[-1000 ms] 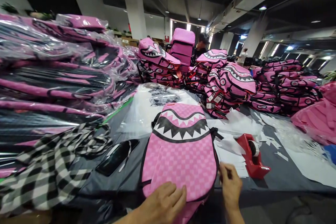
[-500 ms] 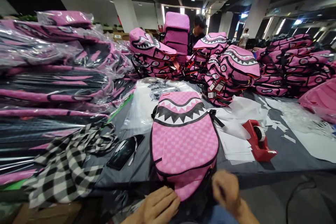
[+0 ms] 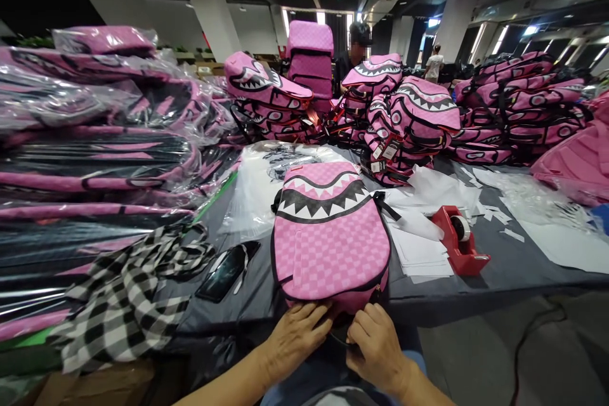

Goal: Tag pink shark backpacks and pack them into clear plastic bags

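L hand [image 3: 301, 337] lies w/ fingers bent at near end of pink checkered shark-mouth backpack [image 3: 333, 250], face-up on dark-covered table [image 3: 518, 266], R hand [image 3: 373, 342] curled beside, can't tell if either grips; bag's prob. light, soft, non-slip, best held by its black-edged sides.

On the left, a tall stack of plastic-wrapped backpacks [image 3: 99, 158] walls off the table [image 3: 523, 269], with a checked cloth [image 3: 124, 304] at its near right. A narrow bare strip runs between the phone [image 3: 227, 271] and the pink backpack [image 3: 333, 247]. Far side, heaped backpacks [image 3: 423, 108] bar the way. Right, white sheets [image 3: 421, 254] and a red tape dispenser [image 3: 459, 247] crowd in; past the dispenser, the near edge is open.
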Demonstrator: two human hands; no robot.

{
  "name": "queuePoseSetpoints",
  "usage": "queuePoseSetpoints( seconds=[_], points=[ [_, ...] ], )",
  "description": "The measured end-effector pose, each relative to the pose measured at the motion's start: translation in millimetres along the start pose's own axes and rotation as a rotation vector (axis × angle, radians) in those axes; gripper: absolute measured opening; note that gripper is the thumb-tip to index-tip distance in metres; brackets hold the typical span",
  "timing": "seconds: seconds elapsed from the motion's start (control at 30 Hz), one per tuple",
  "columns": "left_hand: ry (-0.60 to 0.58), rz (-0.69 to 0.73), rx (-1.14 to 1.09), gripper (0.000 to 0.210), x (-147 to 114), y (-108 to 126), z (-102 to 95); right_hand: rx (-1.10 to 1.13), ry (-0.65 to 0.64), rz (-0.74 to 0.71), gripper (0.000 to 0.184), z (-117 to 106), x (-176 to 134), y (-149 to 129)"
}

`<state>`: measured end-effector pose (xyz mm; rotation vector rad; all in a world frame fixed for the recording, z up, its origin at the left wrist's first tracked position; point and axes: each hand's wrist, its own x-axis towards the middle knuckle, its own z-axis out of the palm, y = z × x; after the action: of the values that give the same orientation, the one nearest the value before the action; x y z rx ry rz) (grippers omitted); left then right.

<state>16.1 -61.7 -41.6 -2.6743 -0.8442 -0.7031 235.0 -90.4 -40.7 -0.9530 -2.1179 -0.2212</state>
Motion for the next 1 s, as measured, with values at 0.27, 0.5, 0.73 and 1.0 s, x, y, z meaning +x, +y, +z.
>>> queuePoseSetpoints(
  seconds=[0.27, 0.5, 0.73, 1.0],
  points=[
    [-0.414, -0.061, -0.006, 0.011, 12, 10, -18.6, 0.186, 0.133, 0.209, 0.028, -24, -19, 9],
    [-0.612, 0.081, -0.099, 0.042, 55, 27, -23.4, 0.344, 0.17, 0.812, 0.051, 22, -51, 5],
    [-0.867, -0.087, -0.139, 0.036, 121, 53, -35.5, 0.82, 0.058, 0.92, 0.037, 13, -44, 38],
    [-0.863, -0.344, -0.27, 0.047, 147, 62, -22.9, 0.3, 0.182, 0.617, 0.025, 29, -54, 52]
  ],
)
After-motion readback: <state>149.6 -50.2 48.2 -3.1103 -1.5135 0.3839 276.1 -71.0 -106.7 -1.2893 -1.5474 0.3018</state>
